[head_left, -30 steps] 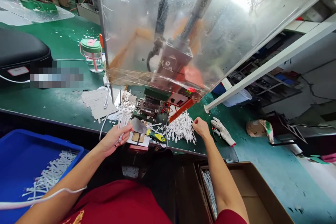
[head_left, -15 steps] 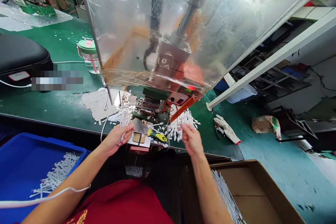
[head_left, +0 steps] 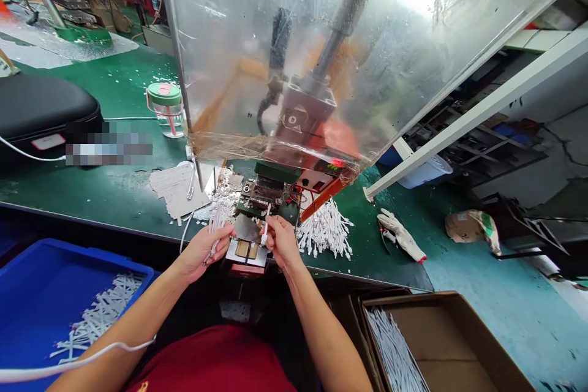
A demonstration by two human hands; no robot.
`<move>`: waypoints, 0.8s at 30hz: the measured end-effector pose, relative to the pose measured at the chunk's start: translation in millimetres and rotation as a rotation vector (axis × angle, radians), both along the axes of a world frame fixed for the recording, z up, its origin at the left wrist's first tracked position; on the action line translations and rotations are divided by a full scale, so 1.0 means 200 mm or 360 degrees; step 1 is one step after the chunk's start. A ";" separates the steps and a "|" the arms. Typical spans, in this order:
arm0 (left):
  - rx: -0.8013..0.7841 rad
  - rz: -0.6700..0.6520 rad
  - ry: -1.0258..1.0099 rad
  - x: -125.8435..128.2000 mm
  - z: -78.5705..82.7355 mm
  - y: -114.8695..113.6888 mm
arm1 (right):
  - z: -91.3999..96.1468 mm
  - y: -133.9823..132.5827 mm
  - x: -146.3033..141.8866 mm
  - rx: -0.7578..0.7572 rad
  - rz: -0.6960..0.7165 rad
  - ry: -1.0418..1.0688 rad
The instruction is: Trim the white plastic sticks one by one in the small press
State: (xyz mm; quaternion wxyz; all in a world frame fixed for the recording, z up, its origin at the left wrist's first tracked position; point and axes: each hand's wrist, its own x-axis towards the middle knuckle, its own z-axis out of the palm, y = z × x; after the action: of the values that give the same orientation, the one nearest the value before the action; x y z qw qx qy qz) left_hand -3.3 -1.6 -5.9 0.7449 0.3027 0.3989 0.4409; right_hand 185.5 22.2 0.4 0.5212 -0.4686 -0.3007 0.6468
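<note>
Deep red shirt (head_left: 220,361), gold print (head_left: 144,386) at left; 2 bare forearms (head_left: 316,312).

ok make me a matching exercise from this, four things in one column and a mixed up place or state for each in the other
Things:
1. left hand
2. right hand
3. glove
4. cup

Places and states:
a. lying to the right of the white pile
b. pinching a single strip
c. standing upright, with a green lid
d. holding a bunch of strips

Pairs: 1-d, 2-b, 3-a, 4-c
</note>
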 end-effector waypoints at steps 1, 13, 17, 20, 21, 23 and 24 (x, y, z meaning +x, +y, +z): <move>-0.0006 -0.0002 -0.0003 0.00 0.00 0.00 | 0.00 0.00 0.00 -0.0008 -0.0003 0.0002; -0.0045 -0.0006 0.0014 0.02 0.00 -0.01 | 0.02 0.03 0.00 -0.0067 0.0033 -0.0014; -0.0029 0.0000 0.0148 0.04 -0.01 0.00 | 0.02 0.03 0.01 -0.0066 0.0038 0.0003; 0.0003 -0.0034 0.0279 0.08 -0.01 0.01 | 0.03 0.03 0.01 -0.0066 0.0047 0.0012; 0.0024 -0.0051 0.0305 0.10 0.00 0.02 | 0.03 0.03 0.01 -0.0067 0.0052 0.0016; 0.0081 -0.0078 0.0342 0.13 0.03 0.03 | 0.03 0.04 0.01 -0.0065 0.0065 0.0027; 0.0110 -0.0079 0.0359 0.15 0.04 0.04 | 0.03 0.04 0.01 -0.0061 0.0073 0.0031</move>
State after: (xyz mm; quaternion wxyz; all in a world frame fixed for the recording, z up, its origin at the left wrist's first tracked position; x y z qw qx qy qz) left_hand 26.7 6.0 2.0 0.6951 0.3858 0.4571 0.3989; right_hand 186.7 29.6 6.0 0.5001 -0.4651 -0.2937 0.6688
